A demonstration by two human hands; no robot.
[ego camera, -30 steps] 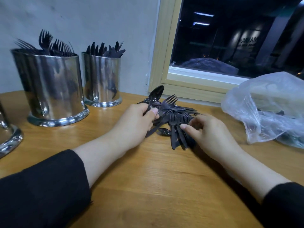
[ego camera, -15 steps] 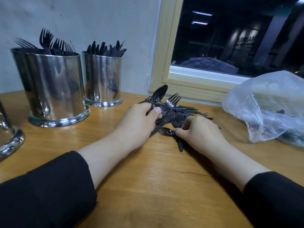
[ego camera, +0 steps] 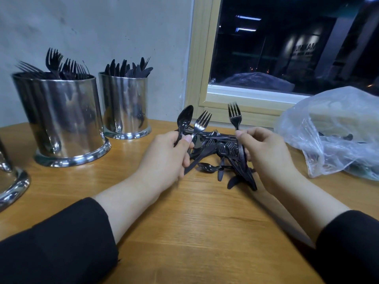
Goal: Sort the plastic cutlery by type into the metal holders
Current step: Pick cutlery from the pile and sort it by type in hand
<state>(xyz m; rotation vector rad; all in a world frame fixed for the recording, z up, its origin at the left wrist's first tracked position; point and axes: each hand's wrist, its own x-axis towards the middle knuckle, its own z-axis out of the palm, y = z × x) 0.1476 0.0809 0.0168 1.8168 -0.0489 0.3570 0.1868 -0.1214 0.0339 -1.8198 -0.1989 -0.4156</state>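
A heap of black plastic cutlery (ego camera: 222, 152) lies on the wooden table between my hands. My left hand (ego camera: 164, 158) grips a black spoon (ego camera: 184, 119) and a black fork (ego camera: 202, 123), both standing up from my fist. My right hand (ego camera: 264, 154) pinches another black fork (ego camera: 234, 115) upright, lifted above the heap. A large metal holder (ego camera: 61, 119) at the left is full of forks. A smaller metal holder (ego camera: 125, 105) behind it is filled with knives. A loose spoon (ego camera: 207, 167) rests at the heap's near edge.
A third metal holder's base (ego camera: 10, 185) shows at the far left edge. A clear plastic bag (ego camera: 336, 132) with more cutlery sits at the right. A wall and a wooden window frame (ego camera: 196, 78) close off the back of the table (ego camera: 205, 232).
My right hand has drawn a fork out of the heap and raised it upright. My left hand keeps its spoon and fork and has lifted them slightly.
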